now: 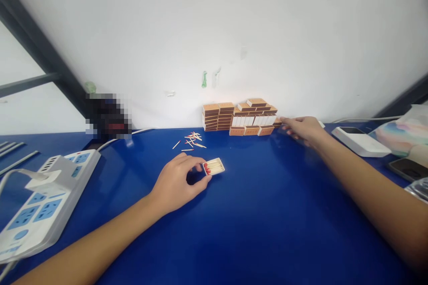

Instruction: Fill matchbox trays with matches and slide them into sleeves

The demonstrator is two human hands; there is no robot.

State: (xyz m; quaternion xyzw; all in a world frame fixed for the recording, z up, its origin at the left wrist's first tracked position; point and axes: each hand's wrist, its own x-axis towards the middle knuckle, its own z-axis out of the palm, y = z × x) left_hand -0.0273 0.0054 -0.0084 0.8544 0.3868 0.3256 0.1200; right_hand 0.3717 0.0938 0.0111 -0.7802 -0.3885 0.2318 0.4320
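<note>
My left hand (183, 178) grips the left end of a small white tray of red-tipped matches (214, 167) between thumb and fingers, on the blue table. My right hand (302, 129) reaches to the right end of the stacked matchboxes (254, 120); its fingertips are at a brown box (277, 122) there, and whether they pinch it is too small to tell. To the left, more matchboxes stand in two columns (217, 117). Loose matches (194, 139) lie scattered on the table behind my left hand.
A white power strip (50, 205) with a plug and cable lies at the left. On the right are a white device (361, 141), a dark phone (409, 168) and a colourful plastic packet (404, 131). The white wall (214, 31) rises behind the boxes.
</note>
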